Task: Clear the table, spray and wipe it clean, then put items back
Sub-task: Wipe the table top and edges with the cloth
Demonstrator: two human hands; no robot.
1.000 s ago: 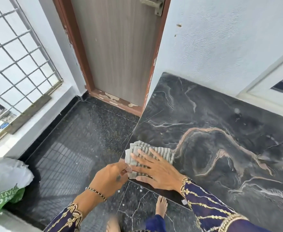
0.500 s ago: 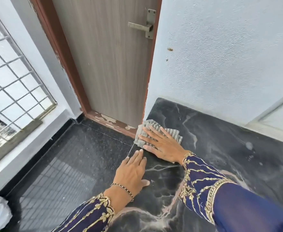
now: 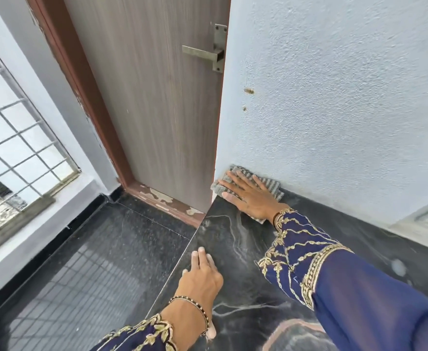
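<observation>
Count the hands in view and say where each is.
2. The right hand presses a striped cloth into the far corner of the marble tabletop, against the wall; the left hand rests flat near its left edge.

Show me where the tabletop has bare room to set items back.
Bare marble table lies between the left hand and the right sleeve, and along the wall right of the cloth. Crowded at the far corner, where the right hand presses the cloth.
</observation>
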